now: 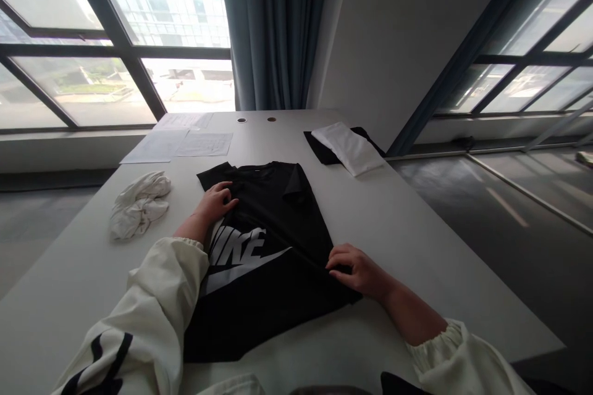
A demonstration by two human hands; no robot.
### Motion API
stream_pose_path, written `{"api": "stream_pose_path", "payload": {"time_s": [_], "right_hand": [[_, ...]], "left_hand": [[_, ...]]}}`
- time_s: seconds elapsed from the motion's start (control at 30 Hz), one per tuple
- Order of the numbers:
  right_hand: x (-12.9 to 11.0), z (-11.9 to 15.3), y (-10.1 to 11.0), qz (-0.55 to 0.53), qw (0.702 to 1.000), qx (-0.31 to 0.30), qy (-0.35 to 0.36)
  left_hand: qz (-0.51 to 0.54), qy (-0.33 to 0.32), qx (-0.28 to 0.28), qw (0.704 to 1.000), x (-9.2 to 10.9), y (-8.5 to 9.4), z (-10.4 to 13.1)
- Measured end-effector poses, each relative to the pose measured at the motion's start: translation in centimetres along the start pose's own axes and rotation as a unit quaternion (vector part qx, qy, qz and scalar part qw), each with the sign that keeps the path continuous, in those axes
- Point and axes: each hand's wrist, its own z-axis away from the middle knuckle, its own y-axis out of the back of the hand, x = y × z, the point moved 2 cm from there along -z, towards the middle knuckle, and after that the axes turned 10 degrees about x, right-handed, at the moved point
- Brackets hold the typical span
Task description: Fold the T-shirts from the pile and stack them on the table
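Note:
A black T-shirt (269, 247) lies front up on the white table, its collar away from me. Grey NIKE lettering and a swoosh cross its chest. The right part is folded inward, with that sleeve lying over the body. Near the left sleeve, my left hand (215, 203) is closed on the shirt's cloth, fingers and thumb bent together. My right hand (353, 268) pinches the shirt's right side edge close to the hem. The cloth under the fingertips of both hands is hidden.
A crumpled whitish cloth (141, 205) lies at the table's left. Folded white cloth (348, 147) rests on black cloth (319, 148) at the back right. Paper sheets (204, 144) lie at the back left. Beyond the table (398, 228) hangs a blue curtain (273, 31).

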Motion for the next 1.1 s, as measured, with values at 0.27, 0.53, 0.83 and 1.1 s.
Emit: {"api": "stream_pose_path", "payload": {"time_s": [0.27,0.53,0.83,1.1], "right_hand": [[0.2,-0.8,0.6,-0.046,0.994,0.087,-0.045],[0.7,-0.7,0.6,-0.004,0.996,0.081,-0.042],[-0.5,2.4,-0.5,0.104,0.993,0.046,-0.041],[0.4,3.0,0.8,0.084,0.972,0.175,-0.135]], "left_hand": [[-0.033,0.138,0.03,0.989,3.4,5.8,8.1],[0.094,0.139,-0.102,0.981,10.1,7.7,15.5],[0.152,0.22,-0.142,0.953,12.1,10.3,21.0],[0.117,0.338,-0.112,0.927,11.2,11.9,23.8]]}}
